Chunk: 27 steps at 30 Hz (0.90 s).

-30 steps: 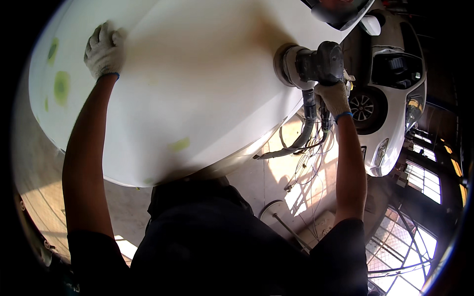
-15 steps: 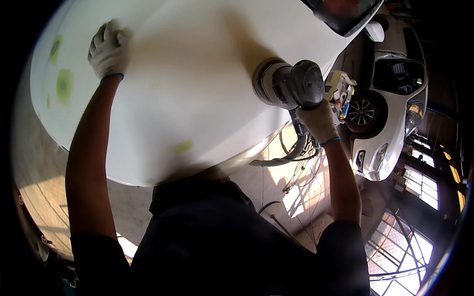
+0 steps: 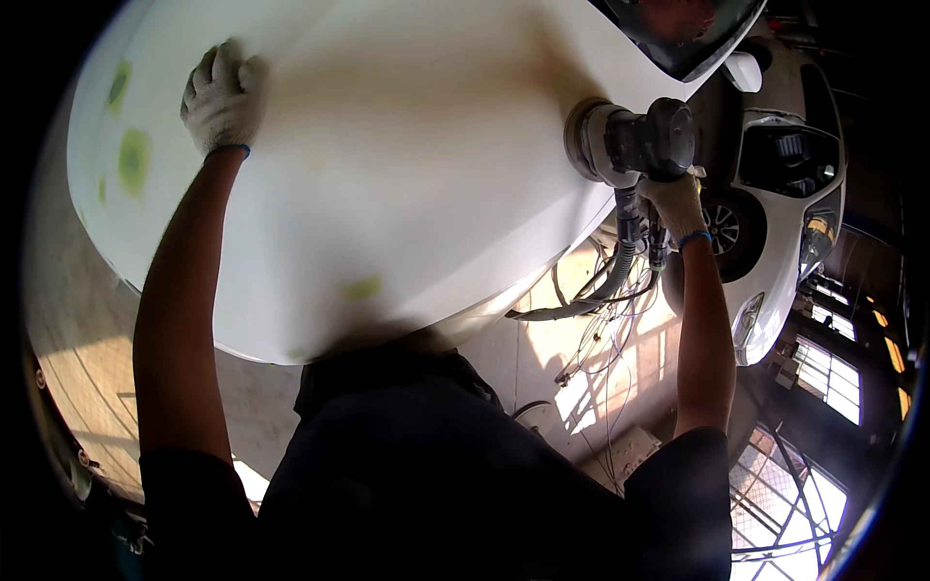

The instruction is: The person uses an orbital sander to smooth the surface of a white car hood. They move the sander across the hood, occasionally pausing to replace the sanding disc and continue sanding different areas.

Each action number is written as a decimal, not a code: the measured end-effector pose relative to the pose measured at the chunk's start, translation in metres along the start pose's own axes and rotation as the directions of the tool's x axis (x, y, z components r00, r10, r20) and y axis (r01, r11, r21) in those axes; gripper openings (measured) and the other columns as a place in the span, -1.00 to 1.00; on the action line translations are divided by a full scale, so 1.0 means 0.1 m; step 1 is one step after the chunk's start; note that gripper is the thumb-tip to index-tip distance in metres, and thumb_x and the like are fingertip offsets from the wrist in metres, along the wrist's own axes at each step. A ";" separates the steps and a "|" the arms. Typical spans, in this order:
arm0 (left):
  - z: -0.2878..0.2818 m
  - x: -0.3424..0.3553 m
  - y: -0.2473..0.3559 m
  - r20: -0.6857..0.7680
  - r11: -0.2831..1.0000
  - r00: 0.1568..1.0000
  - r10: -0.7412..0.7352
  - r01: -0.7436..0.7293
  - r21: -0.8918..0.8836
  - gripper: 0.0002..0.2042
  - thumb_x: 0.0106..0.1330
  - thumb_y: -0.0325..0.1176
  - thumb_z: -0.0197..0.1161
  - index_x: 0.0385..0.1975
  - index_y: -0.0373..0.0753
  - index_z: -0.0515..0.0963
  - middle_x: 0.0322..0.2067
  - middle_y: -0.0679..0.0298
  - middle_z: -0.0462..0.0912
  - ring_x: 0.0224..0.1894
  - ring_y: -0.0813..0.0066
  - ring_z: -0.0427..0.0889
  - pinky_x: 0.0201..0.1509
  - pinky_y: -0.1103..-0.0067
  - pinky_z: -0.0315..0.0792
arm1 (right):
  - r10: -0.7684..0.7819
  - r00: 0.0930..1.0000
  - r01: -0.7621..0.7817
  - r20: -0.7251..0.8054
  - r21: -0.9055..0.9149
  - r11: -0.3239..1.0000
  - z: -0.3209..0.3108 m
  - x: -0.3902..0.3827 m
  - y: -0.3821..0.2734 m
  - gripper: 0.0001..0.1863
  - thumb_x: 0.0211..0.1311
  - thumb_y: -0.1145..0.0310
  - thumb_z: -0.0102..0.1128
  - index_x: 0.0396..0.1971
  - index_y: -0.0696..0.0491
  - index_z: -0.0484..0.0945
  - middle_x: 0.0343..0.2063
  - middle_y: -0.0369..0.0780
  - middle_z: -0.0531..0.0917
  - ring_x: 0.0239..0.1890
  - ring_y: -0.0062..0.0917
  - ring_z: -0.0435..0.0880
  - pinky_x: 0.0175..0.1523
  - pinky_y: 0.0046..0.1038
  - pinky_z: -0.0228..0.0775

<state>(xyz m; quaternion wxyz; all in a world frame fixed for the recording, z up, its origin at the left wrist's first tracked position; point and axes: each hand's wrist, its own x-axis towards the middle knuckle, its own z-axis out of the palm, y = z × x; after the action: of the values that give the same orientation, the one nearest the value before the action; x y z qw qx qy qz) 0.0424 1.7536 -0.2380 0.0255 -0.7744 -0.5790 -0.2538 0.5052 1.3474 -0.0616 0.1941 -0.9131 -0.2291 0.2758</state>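
Note:
A broad white car body panel (image 3: 407, 194) curves in front of me, with yellow-green patches (image 3: 134, 163) at its left and a smaller one near its front edge. My left hand (image 3: 223, 105), in a pale knit glove, lies on the panel beside those patches, its fingers stretched out and empty. Over at the panel's right side, my right hand (image 3: 680, 205) in a matching glove grips a black and grey power sander (image 3: 635, 140). The sander's round pad rests against the panel surface. A ribbed hose (image 3: 617, 276) hangs down from the tool next to my wrist.
Dark glass (image 3: 678, 34) borders the panel at the far right, near a white side mirror (image 3: 744, 71). Another white car (image 3: 770, 208) stands to the right. Loose cables (image 3: 605, 334) trail across the sunlit floor below the hose. Large windows (image 3: 785, 494) are at the lower right.
My right hand has carried the sander to the right and slightly away along the panel, and the hose has followed. My left hand stays at the same place on the panel.

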 end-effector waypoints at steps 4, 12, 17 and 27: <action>-0.02 -0.06 -0.05 0.003 0.999 1.000 -0.006 0.006 0.036 -0.41 0.47 0.21 -0.08 0.43 0.18 0.35 0.46 0.30 0.36 0.50 0.14 0.28 0.56 0.18 0.17 | 0.034 0.998 -0.033 -0.047 0.025 0.999 -0.16 0.16 -0.08 -0.88 0.02 0.47 0.32 -0.62 0.17 0.63 -0.72 -0.23 0.62 -0.74 -0.54 0.59 -0.62 -0.48 0.40; -0.07 -0.01 0.03 0.021 0.998 1.000 0.012 -0.014 0.059 -0.43 0.51 0.18 -0.14 0.44 0.17 0.34 0.47 0.31 0.36 0.50 0.17 0.28 0.55 0.19 0.18 | -0.057 0.998 0.058 0.007 -0.023 0.998 -0.07 0.02 -0.17 -0.85 0.01 0.43 0.29 -0.62 0.20 0.61 -0.72 -0.25 0.61 -0.69 -0.55 0.61 -0.55 -0.45 0.45; -0.06 0.12 -0.02 -0.015 0.998 0.999 0.045 -0.044 0.045 -0.43 0.50 0.17 -0.13 0.43 0.15 0.36 0.44 0.30 0.40 0.49 0.18 0.31 0.54 0.19 0.18 | -0.039 0.999 0.038 -0.014 -0.070 0.997 -0.05 -0.12 -0.23 -0.83 0.01 0.41 0.29 -0.61 0.21 0.63 -0.71 -0.23 0.64 -0.66 -0.57 0.65 -0.49 -0.44 0.52; -0.02 0.02 0.00 -0.001 0.994 1.000 0.008 -0.008 0.106 -0.46 0.49 0.09 -0.11 0.43 0.16 0.34 0.45 0.36 0.37 0.47 0.19 0.33 0.51 0.20 0.23 | -0.183 0.981 0.188 0.061 -0.082 0.979 0.37 -0.57 -0.37 -0.72 0.06 0.41 0.31 -0.25 0.27 0.59 -0.46 -0.05 0.74 -0.38 -0.29 0.79 -0.21 -0.31 0.62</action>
<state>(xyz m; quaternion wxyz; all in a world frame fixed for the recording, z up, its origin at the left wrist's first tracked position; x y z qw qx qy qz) 0.0421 1.7545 -0.2354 0.0682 -0.7740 -0.5887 -0.2231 0.4292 1.3565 -0.0485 0.1725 -0.8877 -0.3304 0.2704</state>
